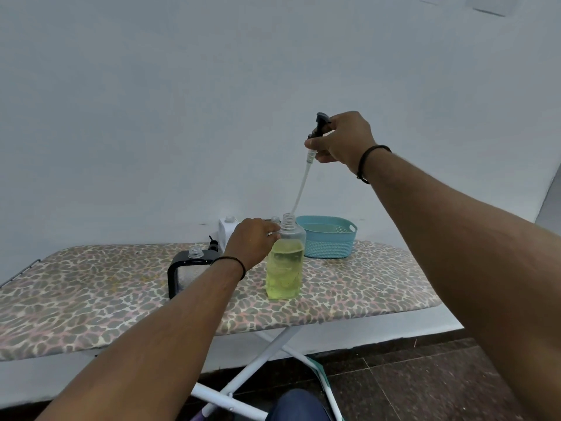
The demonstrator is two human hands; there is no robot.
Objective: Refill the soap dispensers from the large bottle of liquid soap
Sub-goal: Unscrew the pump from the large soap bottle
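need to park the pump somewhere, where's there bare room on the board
The left stretch of the ironing board, left of the black dispenser, is bare. So is the right end, between the blue basket and the board's edge. The front strip before the yellow bottle is also bare. It is crowded at the back, where the white bottle and basket stand.

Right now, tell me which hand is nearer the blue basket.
Left. The left hand grips the bottle beside the blue basket; the right hand holds the pump high above it.
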